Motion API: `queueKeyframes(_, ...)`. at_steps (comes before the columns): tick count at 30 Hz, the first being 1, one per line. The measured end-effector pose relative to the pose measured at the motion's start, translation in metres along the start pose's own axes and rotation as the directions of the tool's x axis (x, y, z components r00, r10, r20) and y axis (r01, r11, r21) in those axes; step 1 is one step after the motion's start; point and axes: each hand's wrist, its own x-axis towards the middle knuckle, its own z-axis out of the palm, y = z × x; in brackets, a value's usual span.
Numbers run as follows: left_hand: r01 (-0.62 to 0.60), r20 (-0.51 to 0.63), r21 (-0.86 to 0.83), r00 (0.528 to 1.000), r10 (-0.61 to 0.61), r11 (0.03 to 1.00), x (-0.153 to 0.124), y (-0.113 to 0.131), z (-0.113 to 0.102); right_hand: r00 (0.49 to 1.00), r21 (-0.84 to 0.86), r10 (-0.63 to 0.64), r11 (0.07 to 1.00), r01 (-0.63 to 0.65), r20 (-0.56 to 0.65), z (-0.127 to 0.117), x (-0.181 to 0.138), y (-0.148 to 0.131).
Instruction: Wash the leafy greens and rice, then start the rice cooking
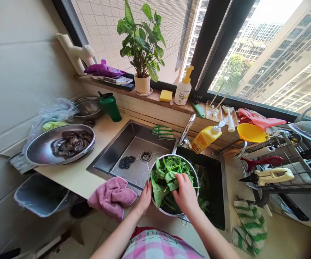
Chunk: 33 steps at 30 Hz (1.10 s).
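A round metal bowl (192, 169) full of green leafy vegetables (166, 176) stands in the steel sink (123, 144), under the tap (185, 131). My left hand (144, 198) grips the bowl's near left rim. My right hand (185, 192) reaches into the bowl from the front, its fingers curled down on the leaves.
A pink cloth (112, 196) hangs over the sink's front edge. A wide metal basin (40, 153) of dark food sits on the left counter. Yellow detergent bottle (206, 136), a dish rack (279, 165) and a striped cloth (249, 225) are on the right. A potted plant (142, 46) stands on the sill.
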Motion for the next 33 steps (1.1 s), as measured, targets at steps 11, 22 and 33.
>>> queueKeyframes(11,0.006,0.021,-0.019,1.0,-0.006,1.0,0.004,-0.011,-0.001,0.945,-0.157,-0.072,0.979,0.128,0.319,0.032,-0.009,-0.017)
queueKeyframes(22,0.049,-0.014,-0.018,0.999,-0.049,0.999,0.001,-0.003,-0.001,0.938,0.067,-0.157,0.987,0.143,0.309,-0.051,-0.017,0.009)
queueKeyframes(33,-0.017,0.053,0.023,0.998,0.016,1.0,-0.002,0.003,0.002,0.841,-0.199,-0.047,0.963,0.181,0.539,-0.018,-0.013,0.002)
